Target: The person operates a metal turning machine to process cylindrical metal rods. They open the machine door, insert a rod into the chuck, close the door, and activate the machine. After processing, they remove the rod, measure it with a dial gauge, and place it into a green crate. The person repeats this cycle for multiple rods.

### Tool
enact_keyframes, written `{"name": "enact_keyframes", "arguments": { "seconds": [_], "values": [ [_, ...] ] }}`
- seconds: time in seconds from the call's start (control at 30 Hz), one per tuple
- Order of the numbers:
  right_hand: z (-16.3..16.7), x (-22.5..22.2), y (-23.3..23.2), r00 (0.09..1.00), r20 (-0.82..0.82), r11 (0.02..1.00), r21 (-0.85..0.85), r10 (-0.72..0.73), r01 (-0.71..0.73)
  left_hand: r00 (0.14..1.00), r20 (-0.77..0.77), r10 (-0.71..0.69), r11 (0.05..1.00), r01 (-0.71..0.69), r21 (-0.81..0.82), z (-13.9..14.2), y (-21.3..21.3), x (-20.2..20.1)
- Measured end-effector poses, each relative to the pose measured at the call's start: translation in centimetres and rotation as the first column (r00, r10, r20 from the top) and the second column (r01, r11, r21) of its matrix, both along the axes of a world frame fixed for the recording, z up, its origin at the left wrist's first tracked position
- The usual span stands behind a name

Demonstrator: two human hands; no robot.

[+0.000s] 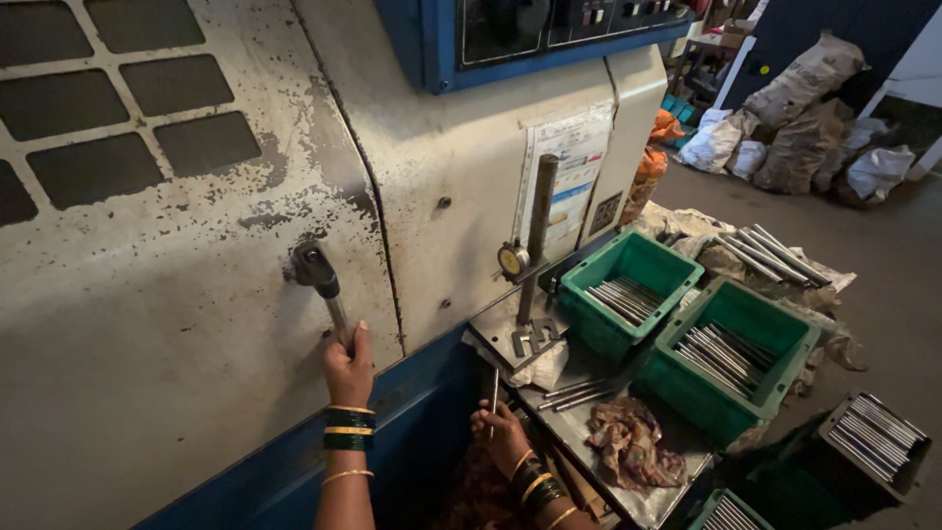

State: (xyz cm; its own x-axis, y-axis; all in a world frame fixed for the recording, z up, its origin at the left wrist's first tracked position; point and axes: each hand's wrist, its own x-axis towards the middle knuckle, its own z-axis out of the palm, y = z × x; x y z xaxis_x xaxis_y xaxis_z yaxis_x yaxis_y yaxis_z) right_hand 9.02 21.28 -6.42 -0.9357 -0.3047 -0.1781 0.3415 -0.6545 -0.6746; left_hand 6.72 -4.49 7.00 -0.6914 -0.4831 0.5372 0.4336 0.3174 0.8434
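My left hand (348, 368) is closed around the lower end of a metal door handle (319, 275) on the worn grey sliding door (147, 294) of a machine. My right hand (500, 432) hangs lower, by the blue base of the machine, and pinches a thin metal rod (494, 393) that points upward. Both wrists carry green and gold bangles. A dial gauge (512, 260) on an upright post stands on a small metal shelf just right of the rod.
Two green crates (628, 294) (731, 358) hold several metal rods; a dark crate (873, 447) of rods sits at the right. A crumpled rag (633, 442) and loose rods lie on the shelf. Filled sacks (800, 128) are piled at the back right.
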Motion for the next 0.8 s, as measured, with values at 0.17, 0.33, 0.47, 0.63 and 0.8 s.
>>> {"name": "enact_keyframes", "arguments": {
  "seconds": [0.17, 0.33, 0.47, 0.63, 0.8],
  "values": [
    [-0.11, -0.07, -0.13, 0.999, -0.031, 1.0, -0.028, -0.008, 0.007, 1.0, 0.009, -0.014, 0.999, 0.014, 0.031, -0.26, -0.06, -0.1],
    [-0.06, 0.14, 0.03, 1.0, 0.012, 1.0, -0.017, -0.003, 0.003, 0.996, 0.073, -0.054, 0.996, 0.049, 0.068, -0.2, -0.08, 0.14],
    [0.17, 0.2, 0.12, 1.0, -0.002, 1.0, -0.025, 0.013, -0.013, 0.999, -0.005, -0.033, 0.999, 0.033, 0.001, 0.15, -0.06, 0.43],
    [0.06, 0.16, 0.22, 1.0, -0.02, 1.0, -0.013, 0.005, -0.005, 0.999, -0.007, -0.05, 0.998, 0.051, 0.039, 0.03, 0.12, 0.38],
    [-0.45, -0.07, 0.48, 1.0, -0.014, 1.0, 0.007, 0.02, -0.019, 1.0, -0.005, -0.014, 0.999, 0.014, 0.039, -0.57, 0.21, -0.06]
  ]
}}
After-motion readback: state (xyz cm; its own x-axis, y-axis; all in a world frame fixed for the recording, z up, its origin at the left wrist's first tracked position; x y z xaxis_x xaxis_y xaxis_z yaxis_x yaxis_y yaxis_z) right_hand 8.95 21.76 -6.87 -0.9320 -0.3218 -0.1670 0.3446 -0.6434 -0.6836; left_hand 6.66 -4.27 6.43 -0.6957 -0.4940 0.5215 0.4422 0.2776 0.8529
